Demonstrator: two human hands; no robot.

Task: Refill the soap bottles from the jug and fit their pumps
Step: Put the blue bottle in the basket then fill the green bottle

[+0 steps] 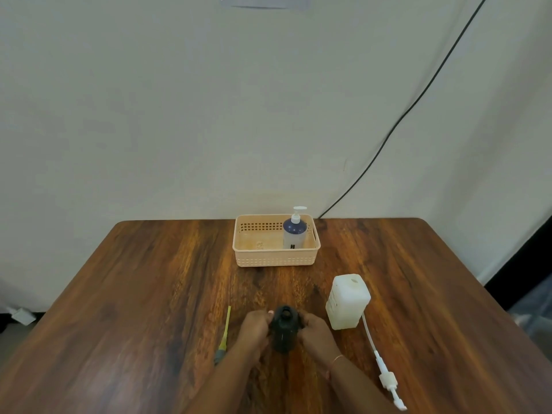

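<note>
Nearest the camera, on the wooden table [134, 294], a dark bottle [285, 328] stands upright with its neck open, and both hands clasp it. Left hand [254, 328] presses on the bottle's left side, fingers curled around it; right hand [318, 331] wraps the right side the same way, a thin bangle [336, 360] on its wrist.

Left of the dark bottle lies a yellow-tubed pump [224, 336], tube pointing away from the person, its dark head toward the near edge. Right of the bottle, well clear of the hands, a white pump [385, 377] lies on the wood — its long tube runs up until it reaches the white jug [348, 301], which stands just to the right of the dark bottle and slightly beyond it, with a small opening in its top.

Farther back from the dark bottle, near the table's far edge, sits a peach basket [274, 258]. Inside it, at the right end, a blue-topped bottle [294, 233] stands upright with a white pump fitted.

Behind, a black cable [418, 97] crosses the wall — down to the table's far edge.
</note>
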